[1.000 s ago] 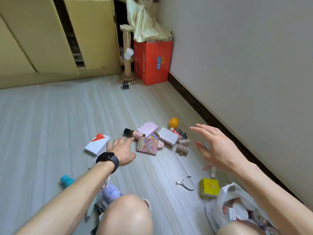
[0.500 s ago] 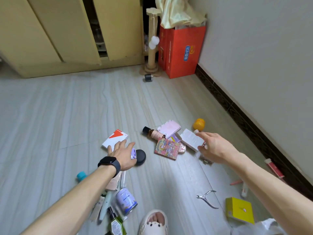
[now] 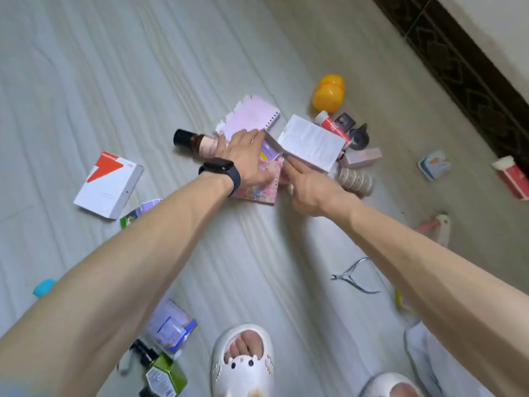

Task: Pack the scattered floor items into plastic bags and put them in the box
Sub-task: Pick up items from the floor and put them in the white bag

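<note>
Stage: early | left hand (image 3: 246, 163) fingers (image 3: 251, 137) flat on booklet (image 3: 267, 193) | right hand (image 3: 307, 187) at white box (image 3: 312, 144), grip unclear | floor (image 3: 114, 81) littered, most unbagged

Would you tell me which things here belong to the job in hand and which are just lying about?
In hand: left hand over the colourful pink picture booklet; right hand at the white printed cardboard box.
Lying about: yellow plastic egg capsule; steel cuticle nippers; green faceted bottle.

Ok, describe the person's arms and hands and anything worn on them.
The left arm and right arm are bare, no sleeves in view. A black wristband with a dark rectangular face sits at the left hand. The right hand wears no glove or watch.
</note>
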Tool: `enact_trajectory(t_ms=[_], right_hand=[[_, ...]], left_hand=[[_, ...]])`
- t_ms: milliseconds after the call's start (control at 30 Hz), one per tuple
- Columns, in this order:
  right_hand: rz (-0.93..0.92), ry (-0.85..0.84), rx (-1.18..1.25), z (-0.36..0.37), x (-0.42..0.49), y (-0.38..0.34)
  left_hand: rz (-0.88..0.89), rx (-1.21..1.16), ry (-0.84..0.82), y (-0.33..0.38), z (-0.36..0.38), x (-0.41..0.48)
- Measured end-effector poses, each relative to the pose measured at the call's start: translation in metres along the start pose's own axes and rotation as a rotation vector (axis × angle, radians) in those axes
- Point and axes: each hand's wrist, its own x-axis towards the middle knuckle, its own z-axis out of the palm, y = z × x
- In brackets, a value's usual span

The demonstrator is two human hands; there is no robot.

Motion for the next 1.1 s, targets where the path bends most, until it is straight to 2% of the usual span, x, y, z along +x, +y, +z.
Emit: enact_trajectory(t_ms=[100,200,300,400,467,533,600,667,833,1000,1100], right_hand=[[0.006,0.099,-0.136,0.024,0.011,0.0],[0.01,0.179,-0.263,0.039,-0.003,-0.004],[-0.031,0.192,-0.39,0.054,-0.033,-0.005],[-0.048,0.13,-0.524,0.067,-0.069,-0.004],[-0.02,0.068,-0.428,0.068,-0.083,0.0],[0.094,-0.003,-0.228,0.069,-0.085,0.007],[0.246,-0.014,-0.057,0.067,-0.084,0.009],[0.329,0.058,0.054,0.06,-0.088,0.004],[0.258,0.003,0.025,0.04,-0.135,-0.014],[0.318,0.041,0.299,0.05,-0.188,-0.013],[0.295,0.052,0.276,0.061,-0.223,-0.009]], left_hand=[[-0.012,-0.144,-0.001,0.001,0.016,0.009],[-0.007,-0.121,0.022,-0.004,0.018,-0.014],[0.04,-0.01,-0.001,-0.004,0.026,-0.047],[-0.005,-0.099,-0.137,0.004,0.034,-0.072],[-0.065,-0.204,-0.232,0.008,0.038,-0.081],[-0.068,-0.273,-0.263,0.01,0.039,-0.088],[-0.055,-0.325,-0.219,0.01,0.038,-0.097],[-0.052,-0.357,-0.165,0.01,0.031,-0.109],[-0.002,-0.33,-0.087,0.003,-0.003,-0.143],[0.036,-0.311,0.043,0.012,-0.037,-0.178],[0.089,-0.34,0.079,0.036,-0.051,-0.198]])
